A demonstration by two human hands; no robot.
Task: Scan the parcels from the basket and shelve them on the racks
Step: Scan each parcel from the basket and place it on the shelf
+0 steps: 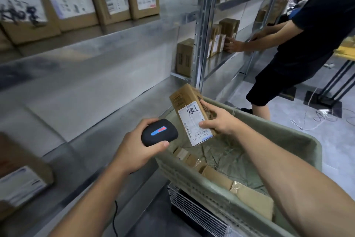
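My right hand (pixel 218 120) grips a small brown cardboard parcel (pixel 189 110) by its right side, holding it above the basket's far left corner. Its white label with a handwritten number faces me. My left hand (pixel 138 146) holds a black handheld scanner (pixel 159 135) with a lit blue and red strip, its front end close to the parcel's label. The grey-green fabric basket (pixel 299 140) stands below, with several brown parcels (pixel 217 175) lying along its left inside wall. The metal rack's bare shelf (pixel 99 90) stretches to the left of both hands.
Labelled boxes (pixel 80 0) line the upper shelf, and one box (pixel 21 177) sits on the lower left. A person in dark clothes (pixel 299 44) reaches into the adjoining rack at the right. A wire cart frame (pixel 194 211) shows under the basket. Cables lie on the floor (pixel 317 119).
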